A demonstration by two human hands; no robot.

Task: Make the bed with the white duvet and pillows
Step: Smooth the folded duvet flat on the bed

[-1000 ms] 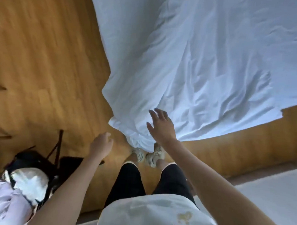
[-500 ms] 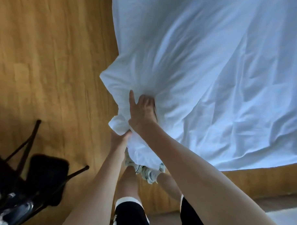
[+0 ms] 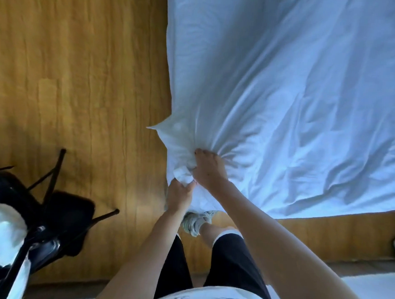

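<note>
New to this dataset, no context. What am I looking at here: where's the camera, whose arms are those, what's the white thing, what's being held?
There is no robot. A person wears one wide-angle camera on the head, and it looks forward and down, so you see their own arms, legs and shoes from above. The wide lens bends the edges.

The big white cloth is the white duvet, spread out over a wooden floor. Both hands are at its near corner: the left hand grips a bunched bit of the cloth, and the right hand grips the cloth just above it, with creases fanning out from the grip.

At the lower left stands a black chair with things piled on it; they are too blurred to name. No pillows are in view.
</note>
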